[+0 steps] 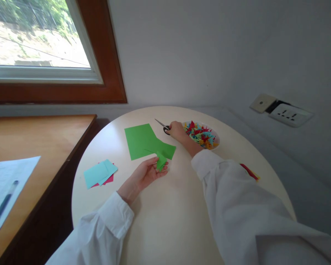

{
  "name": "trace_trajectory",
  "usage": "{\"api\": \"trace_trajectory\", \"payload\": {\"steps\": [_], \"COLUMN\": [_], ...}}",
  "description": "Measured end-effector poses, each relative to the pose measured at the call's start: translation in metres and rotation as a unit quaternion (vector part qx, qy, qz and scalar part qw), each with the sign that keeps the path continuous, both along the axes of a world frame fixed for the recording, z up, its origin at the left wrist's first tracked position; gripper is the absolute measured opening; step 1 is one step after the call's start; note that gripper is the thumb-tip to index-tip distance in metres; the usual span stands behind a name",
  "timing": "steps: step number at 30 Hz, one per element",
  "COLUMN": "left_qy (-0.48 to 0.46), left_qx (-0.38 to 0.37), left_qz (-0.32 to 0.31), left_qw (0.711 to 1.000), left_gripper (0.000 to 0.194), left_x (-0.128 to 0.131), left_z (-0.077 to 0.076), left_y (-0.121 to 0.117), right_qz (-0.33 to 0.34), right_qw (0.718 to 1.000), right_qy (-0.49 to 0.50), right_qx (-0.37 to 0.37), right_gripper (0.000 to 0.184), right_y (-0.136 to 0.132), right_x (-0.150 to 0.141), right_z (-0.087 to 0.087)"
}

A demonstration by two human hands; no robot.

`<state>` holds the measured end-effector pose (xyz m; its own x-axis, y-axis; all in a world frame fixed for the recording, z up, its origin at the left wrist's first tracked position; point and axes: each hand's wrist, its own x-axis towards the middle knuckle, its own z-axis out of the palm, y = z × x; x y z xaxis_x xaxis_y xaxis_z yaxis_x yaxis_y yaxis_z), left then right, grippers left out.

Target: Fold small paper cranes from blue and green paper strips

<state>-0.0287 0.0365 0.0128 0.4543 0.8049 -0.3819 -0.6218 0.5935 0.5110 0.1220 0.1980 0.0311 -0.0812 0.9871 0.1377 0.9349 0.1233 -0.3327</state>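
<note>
My left hand (147,172), palm up over the white round table, pinches a small folded piece of green paper (161,161) between thumb and fingers. Just beyond it lies a larger green sheet (140,140) with a section cut out of its right side. Farther back, my right hand (178,131) has its fingers on the black handles of a pair of scissors (165,127), whose blades point to the back left. Right beside that wrist stands a pale bowl (217,144) full of colourful paper scraps (201,133), partly hidden by my forearm.
Light blue paper pieces (98,173) lie over red ones on the table's left. Red and yellow strips (249,172) are by my right sleeve. A wooden desk (57,129) at left bears a printed sheet and a pen (4,206). A wall with a socket (289,114) closes off the right.
</note>
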Motion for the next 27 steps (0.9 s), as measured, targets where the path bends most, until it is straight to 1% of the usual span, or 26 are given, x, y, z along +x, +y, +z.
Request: {"api": "trace_trajectory", "payload": {"steps": [4,8,12,16,24,27], "left_qy": [-0.005,0.002,-0.004,-0.010,-0.013,-0.003], "left_qx": [0.002,-0.003,0.004,-0.011,0.007,0.020], "left_qz": [-0.013,-0.022,-0.025,-0.029,-0.034,-0.023], "left_qw": [1.000,1.000,1.000,0.999,0.999,1.000], "left_gripper": [0.023,0.024,0.025,0.029,0.031,0.029], "left_x": [-0.001,-0.001,-0.002,-0.002,-0.002,-0.002], "left_z": [-0.002,-0.002,0.000,0.001,-0.004,-0.005], "left_y": [0.001,0.001,0.001,0.001,0.003,0.002], "right_qz": [-0.021,-0.017,-0.010,-0.012,-0.009,-0.001], "right_qw": [0.999,0.999,0.998,0.998,0.999,0.999], "right_qy": [-0.025,-0.043,-0.055,-0.056,-0.051,-0.046], "right_qx": [-0.011,-0.019,-0.024,-0.025,-0.015,-0.008], "right_gripper": [0.028,0.031,0.032,0.033,0.032,0.028], "right_y": [0.020,0.026,0.026,0.025,0.018,0.014], "right_x": [-0.007,-0.013,-0.018,-0.022,-0.027,-0.026], "right_z": [-0.006,-0.010,-0.015,-0.015,-0.009,-0.004]}}
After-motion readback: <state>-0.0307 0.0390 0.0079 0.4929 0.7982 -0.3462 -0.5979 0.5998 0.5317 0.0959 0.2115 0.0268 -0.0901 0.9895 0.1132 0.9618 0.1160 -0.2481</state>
